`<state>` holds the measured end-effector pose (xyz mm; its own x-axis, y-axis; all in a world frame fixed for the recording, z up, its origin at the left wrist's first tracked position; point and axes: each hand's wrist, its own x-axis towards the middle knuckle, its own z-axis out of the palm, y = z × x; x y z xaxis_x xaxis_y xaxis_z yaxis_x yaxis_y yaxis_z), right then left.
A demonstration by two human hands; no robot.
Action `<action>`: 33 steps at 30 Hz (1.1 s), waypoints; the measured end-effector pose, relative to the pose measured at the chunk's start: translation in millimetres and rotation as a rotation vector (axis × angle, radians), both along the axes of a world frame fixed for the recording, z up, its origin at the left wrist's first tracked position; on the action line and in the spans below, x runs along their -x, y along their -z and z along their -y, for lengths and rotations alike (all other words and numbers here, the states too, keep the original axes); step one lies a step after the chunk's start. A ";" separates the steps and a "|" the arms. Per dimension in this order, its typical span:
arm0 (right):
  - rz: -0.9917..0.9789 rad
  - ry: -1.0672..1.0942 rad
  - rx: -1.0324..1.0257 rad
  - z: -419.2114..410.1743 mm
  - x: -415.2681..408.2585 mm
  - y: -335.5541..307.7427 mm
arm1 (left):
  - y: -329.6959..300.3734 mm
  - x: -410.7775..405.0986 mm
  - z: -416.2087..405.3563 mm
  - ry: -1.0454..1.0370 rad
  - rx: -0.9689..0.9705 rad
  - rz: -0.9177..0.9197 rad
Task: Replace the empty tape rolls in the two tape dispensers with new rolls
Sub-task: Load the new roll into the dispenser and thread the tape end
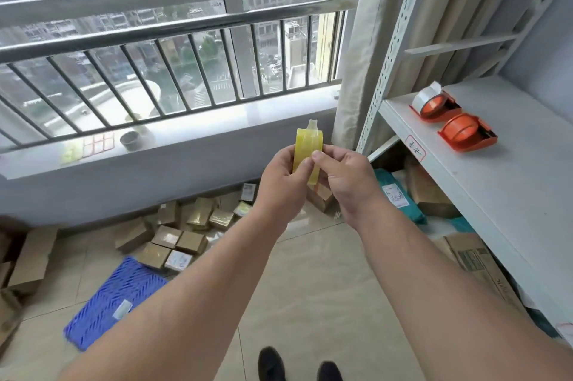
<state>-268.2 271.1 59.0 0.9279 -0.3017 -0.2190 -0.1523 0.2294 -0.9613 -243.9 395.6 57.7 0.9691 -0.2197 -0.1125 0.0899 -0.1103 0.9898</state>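
Standing over the tiled floor, where a blue plastic mat and small cardboard boxes lie below the window sill, you hold a yellow tape roll upright between both hands. Your left hand pinches its left side, thumb on the face; your right hand pinches the right, a loose tab sticking up on top. Two orange tape dispensers sit well apart from the roll, near the front left corner of the grey shelf.

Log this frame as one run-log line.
left hand: grips yellow tape roll | right hand: pinches roll | two orange dispensers on shelf, untouched
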 end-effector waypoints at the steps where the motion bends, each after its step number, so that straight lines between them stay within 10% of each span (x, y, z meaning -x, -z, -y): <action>1: 0.010 0.010 0.006 -1.0 -9.1 0.9 | 1.3 -10.6 -1.9 0.007 0.001 0.001; 33: -0.042 0.536 0.057 126.2 -178.4 13.5 | 2.9 -242.5 148.2 0.601 -0.067 -0.015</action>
<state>-89.9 144.9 45.6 0.6317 -0.7426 -0.2225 -0.0672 0.2335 -0.9700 -1.3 247.3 54.8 0.6754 -0.7203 -0.1582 0.0067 -0.2085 0.9780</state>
